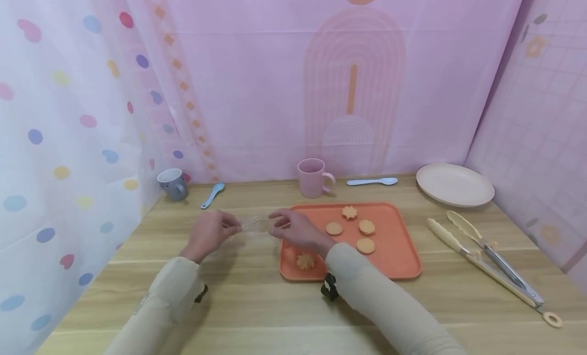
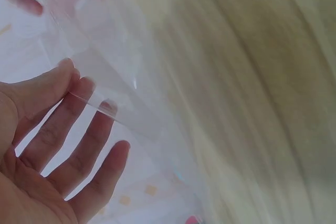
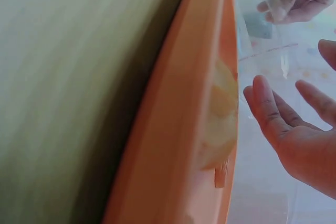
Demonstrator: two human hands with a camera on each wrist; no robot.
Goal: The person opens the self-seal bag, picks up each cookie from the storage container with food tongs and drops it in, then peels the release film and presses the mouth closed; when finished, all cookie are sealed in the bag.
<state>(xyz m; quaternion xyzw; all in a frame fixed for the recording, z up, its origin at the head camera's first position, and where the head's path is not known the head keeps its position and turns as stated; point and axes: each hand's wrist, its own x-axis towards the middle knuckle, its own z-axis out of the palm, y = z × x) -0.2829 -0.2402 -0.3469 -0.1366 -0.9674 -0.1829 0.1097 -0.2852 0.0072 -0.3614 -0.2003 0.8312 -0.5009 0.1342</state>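
My left hand (image 1: pixel 212 234) pinches the edge of a clear, thin plastic bag (image 2: pixel 113 72) between thumb and index finger; its other fingers fan out behind the film. Across the bag from it, my right hand (image 1: pixel 300 230) is held over the left side of an orange tray (image 1: pixel 390 266), thumb and fingers apart and loosely bent. In the right wrist view the bag's film spreads around those fingers (image 3: pixel 268 108). On the tray lie round cookies (image 1: pixel 365 246) and flower-shaped cookies (image 1: pixel 305 262), one of them below my right wrist.
A pink mug (image 1: pixel 312 179) stands behind the tray, with a light blue spoon (image 1: pixel 372 182) to its right. Back left are a grey-blue cup (image 1: pixel 172 185) and another blue spoon (image 1: pixel 213 196). Tongs (image 1: pixel 495 271) and a cream plate (image 1: pixel 455 185) lie on the right.
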